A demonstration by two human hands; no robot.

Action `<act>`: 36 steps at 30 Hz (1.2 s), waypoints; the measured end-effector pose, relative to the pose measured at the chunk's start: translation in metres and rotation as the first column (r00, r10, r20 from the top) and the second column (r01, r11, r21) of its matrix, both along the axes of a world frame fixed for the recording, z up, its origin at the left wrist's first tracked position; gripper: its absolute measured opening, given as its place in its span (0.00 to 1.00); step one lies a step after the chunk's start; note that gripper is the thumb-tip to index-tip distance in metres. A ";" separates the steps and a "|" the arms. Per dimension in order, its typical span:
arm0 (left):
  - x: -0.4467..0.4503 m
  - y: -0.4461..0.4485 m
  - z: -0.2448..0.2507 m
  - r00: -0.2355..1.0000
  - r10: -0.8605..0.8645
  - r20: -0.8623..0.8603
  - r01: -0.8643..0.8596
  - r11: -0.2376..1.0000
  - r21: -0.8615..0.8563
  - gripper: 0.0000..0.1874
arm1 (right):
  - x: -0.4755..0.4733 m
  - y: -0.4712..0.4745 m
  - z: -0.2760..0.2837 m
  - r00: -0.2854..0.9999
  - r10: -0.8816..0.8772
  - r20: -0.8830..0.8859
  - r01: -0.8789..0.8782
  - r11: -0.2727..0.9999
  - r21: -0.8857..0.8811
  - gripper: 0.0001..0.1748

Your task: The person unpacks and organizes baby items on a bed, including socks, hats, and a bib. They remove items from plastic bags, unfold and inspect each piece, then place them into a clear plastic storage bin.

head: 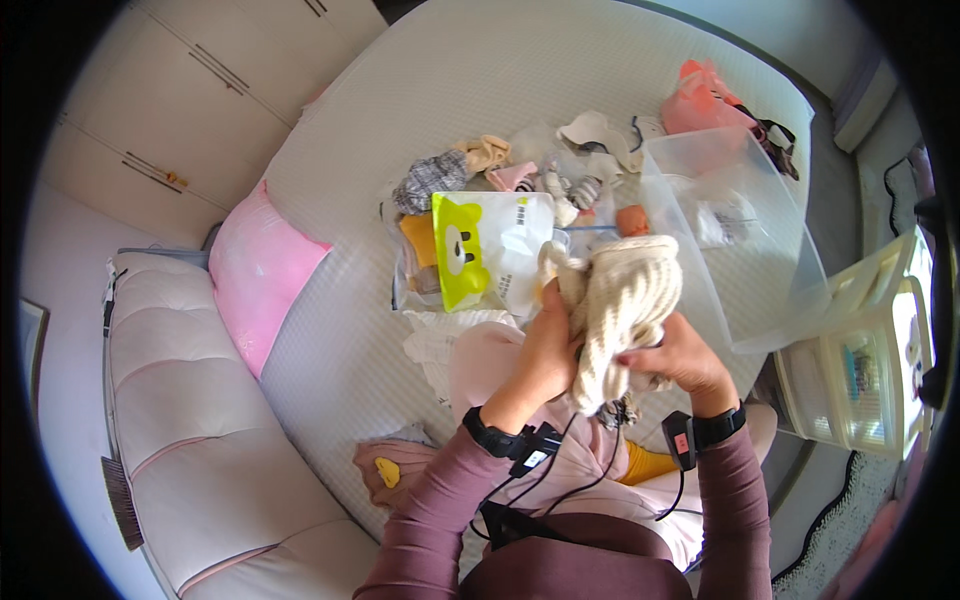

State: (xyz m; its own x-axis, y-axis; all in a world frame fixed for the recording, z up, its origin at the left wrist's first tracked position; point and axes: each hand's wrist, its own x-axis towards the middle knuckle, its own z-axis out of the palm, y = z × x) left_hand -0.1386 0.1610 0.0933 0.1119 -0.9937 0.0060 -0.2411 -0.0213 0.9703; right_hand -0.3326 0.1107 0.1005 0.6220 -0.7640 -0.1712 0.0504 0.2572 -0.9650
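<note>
Between my hands, above my lap, is a cream knitted item [634,300] with thick ribs, bunched up so its full shape is hidden. My left hand [551,345] grips its left side, the thumb pointing up along it. On the other side, my right hand [679,356] holds its lower right part with the fingers curled in. Just beyond lies a white plastic pouch [495,251] with a green bear face. Small clothes surround the pouch: a grey checked cloth [431,181], a beige piece [487,152], a pink piece [512,177] and an orange bundle [632,220].
A translucent plastic bin [739,300] lies on the bed [360,150] at right, near a red plastic bag [701,105]. Drawers [847,360] stand beside the bed. At left are a pink pillow [259,277] and the padded headboard [202,405]. Cables hang from both wrist straps.
</note>
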 end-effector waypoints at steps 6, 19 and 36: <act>0.027 0.033 0.035 0.719 0.200 0.666 -0.206 0.976 -0.071 0.32 | -0.028 0.016 0.004 0.999 -0.043 -0.022 0.046 0.992 0.115 0.28; 0.091 0.126 0.040 0.679 0.262 0.686 -0.140 0.963 -0.229 0.22 | 0.045 0.043 -0.072 0.991 0.033 -0.131 -0.031 0.999 0.013 0.48; 0.140 0.091 0.007 0.570 0.187 0.800 -0.134 0.982 -0.134 0.29 | 0.064 0.003 -0.076 0.914 -0.237 -0.330 -0.030 0.771 -0.636 0.29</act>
State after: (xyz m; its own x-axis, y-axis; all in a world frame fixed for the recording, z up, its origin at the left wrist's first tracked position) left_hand 0.0017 0.2518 0.1003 0.1924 -0.9549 0.2261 -0.9212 -0.0963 0.3771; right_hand -0.2683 0.1141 0.0242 0.5221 -0.8376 0.1610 -0.3526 -0.3838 -0.8535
